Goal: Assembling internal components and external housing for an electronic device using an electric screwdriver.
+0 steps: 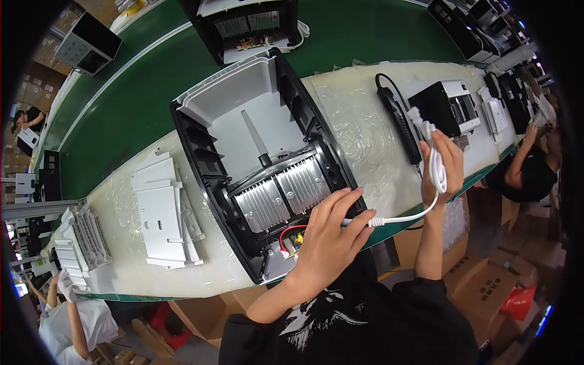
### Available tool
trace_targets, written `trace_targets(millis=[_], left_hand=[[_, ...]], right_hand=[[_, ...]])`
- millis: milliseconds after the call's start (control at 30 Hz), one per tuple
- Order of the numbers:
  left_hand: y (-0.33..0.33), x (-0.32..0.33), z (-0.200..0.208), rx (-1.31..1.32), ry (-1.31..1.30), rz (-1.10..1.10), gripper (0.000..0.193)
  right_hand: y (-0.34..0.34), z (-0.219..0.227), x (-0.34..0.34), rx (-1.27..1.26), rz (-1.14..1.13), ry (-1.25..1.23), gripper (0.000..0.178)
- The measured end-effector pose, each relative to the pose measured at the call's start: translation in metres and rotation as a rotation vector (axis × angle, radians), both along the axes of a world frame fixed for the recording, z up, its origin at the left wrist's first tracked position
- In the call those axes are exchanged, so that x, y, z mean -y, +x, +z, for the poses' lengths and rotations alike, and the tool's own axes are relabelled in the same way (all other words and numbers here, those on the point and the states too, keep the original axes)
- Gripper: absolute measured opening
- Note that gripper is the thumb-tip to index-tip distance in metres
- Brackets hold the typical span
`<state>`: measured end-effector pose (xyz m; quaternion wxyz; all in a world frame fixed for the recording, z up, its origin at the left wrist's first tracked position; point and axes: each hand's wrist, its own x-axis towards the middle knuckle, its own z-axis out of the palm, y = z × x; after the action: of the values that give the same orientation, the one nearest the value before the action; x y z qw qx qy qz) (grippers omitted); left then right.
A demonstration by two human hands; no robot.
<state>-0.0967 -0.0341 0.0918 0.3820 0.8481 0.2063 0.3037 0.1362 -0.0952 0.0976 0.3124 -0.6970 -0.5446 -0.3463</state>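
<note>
An open black-and-white appliance housing [240, 112] lies on the bench in front of me. Finned silver metal blocks [261, 207] sit in its near half, and a thin grey tube [254, 137] stands up from it. My left hand [328, 237] reaches over the housing's near right corner, its fingers closed on a white power cord [398, 218] close to the ribbed sleeve. Farther right, my right hand [446, 163] is raised and grips the cord's bundled coil. Beside my left wrist, a red wire [285, 233] and a small circuit board [293, 243] show in the housing.
White flat panels [161, 210] are stacked left of the housing, with ribbed white parts [82, 240] beyond. A black electric screwdriver [398, 118] and a black-and-silver unit [447, 106] lie right. Another housing [243, 27] stands on the green belt [140, 91]. Co-workers are at both sides.
</note>
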Motion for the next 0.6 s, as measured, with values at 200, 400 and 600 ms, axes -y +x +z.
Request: trace_targets(millis=[200, 400, 600], left_hand=[[-0.018, -0.014, 0.005, -0.043, -0.037, 0.097, 0.027], [-0.024, -0.015, 0.003, -0.072, 0.009, 0.165, 0.023], [-0.009, -0.006, 0.008, -0.111, -0.018, 0.123, 0.018]], right_hand=[[-0.014, 0.010, 0.014, -0.144, 0.038, -0.292, 0.023], [-0.043, 0.060, 0.044, -1.041, -0.077, -1.011, 0.063], [-0.032, 0.040, 0.045, -0.796, 0.141, -0.861, 0.085]])
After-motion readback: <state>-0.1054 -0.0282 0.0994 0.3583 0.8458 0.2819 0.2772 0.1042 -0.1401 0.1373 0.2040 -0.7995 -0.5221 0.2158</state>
